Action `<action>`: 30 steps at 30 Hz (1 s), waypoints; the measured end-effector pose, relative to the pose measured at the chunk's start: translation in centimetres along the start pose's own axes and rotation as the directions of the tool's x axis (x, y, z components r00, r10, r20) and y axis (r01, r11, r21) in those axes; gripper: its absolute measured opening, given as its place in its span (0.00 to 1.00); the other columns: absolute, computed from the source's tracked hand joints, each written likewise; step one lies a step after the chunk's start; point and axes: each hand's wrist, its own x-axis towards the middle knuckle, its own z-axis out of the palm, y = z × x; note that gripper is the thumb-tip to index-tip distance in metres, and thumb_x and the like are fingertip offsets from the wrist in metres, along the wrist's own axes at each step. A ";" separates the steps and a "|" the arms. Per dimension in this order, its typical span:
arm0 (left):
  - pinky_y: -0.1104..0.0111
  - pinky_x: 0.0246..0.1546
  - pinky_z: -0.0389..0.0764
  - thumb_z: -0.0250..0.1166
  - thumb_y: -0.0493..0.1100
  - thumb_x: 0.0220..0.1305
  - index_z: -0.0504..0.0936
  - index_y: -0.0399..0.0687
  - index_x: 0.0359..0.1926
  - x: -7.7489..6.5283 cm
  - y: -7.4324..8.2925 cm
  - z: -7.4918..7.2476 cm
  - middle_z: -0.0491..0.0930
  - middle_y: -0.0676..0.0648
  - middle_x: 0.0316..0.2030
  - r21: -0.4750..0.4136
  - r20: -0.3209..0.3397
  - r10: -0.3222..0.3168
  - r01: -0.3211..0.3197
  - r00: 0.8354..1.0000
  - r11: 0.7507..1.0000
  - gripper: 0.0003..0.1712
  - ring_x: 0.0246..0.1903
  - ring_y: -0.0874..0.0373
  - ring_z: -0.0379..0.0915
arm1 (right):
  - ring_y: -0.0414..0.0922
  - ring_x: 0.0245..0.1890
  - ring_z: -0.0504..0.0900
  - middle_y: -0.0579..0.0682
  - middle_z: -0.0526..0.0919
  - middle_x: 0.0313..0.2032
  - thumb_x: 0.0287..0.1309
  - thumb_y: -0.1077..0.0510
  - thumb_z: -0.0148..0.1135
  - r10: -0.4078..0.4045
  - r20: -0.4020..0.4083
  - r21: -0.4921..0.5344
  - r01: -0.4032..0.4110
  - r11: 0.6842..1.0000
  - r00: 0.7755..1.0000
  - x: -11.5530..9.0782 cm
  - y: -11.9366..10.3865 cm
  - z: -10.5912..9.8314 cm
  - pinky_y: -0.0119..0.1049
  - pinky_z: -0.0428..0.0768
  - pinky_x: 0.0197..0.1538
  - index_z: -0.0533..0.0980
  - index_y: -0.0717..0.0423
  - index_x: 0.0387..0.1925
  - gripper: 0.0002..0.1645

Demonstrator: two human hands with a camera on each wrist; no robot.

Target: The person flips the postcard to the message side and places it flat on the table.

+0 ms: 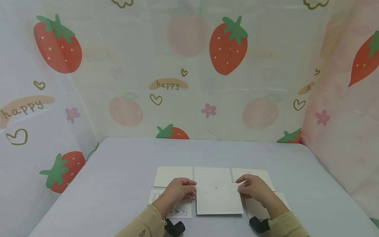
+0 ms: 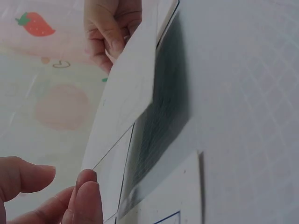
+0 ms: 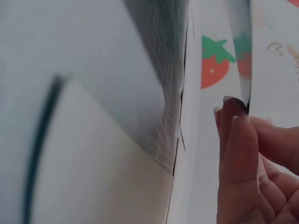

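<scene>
A white card with a tiny mark near its far edge is raised over the table, casting a dark shadow beneath in both wrist views. My right hand is at its right edge; in the right wrist view the thumb and fingertips pinch the thin edge. At the left edge is my left hand, its fingertips close beside the card. The left wrist view shows the left thumb spread from the other fingers, with nothing between them. Below the left hand lies a card printed with boxed characters.
Blank-faced cards lie around: one at back left, one at back middle, one at back right, one at front right. They rest on a white table walled by strawberry-print cloth.
</scene>
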 end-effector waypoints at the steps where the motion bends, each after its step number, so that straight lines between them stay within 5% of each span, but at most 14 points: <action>1: 0.68 0.32 0.81 0.61 0.37 0.57 0.79 0.37 0.45 0.0 0.0 0.0 0.80 0.46 0.32 -0.002 0.005 -0.006 0.006 1.000 1.000 0.14 0.29 0.59 0.79 | 0.45 0.24 0.80 0.51 0.80 0.25 0.50 0.70 0.60 0.000 -0.002 -0.005 0.000 1.000 1.000 0.0 0.1 0.0 0.38 0.81 0.30 0.75 0.62 0.42 0.15; 15: 0.68 0.33 0.81 0.61 0.35 0.56 0.79 0.33 0.42 -0.3 -0.2 0.4 0.82 0.44 0.29 0.004 0.030 -0.027 0.027 0.999 1.000 0.13 0.29 0.58 0.79 | 0.44 0.23 0.80 0.51 0.78 0.22 0.47 0.70 0.62 0.028 0.018 -0.055 -0.027 0.998 0.999 -0.1 0.5 0.0 0.37 0.80 0.28 0.73 0.63 0.29 0.06; 30: 0.69 0.33 0.81 0.62 0.35 0.55 0.79 0.32 0.42 0.1 -0.8 0.6 0.82 0.43 0.29 -0.011 0.035 -0.028 0.029 0.999 1.000 0.13 0.29 0.57 0.80 | 0.43 0.24 0.80 0.50 0.81 0.23 0.47 0.67 0.64 0.110 0.047 -0.108 -0.105 0.989 0.993 -0.2 0.3 -0.2 0.36 0.80 0.28 0.77 0.63 0.30 0.05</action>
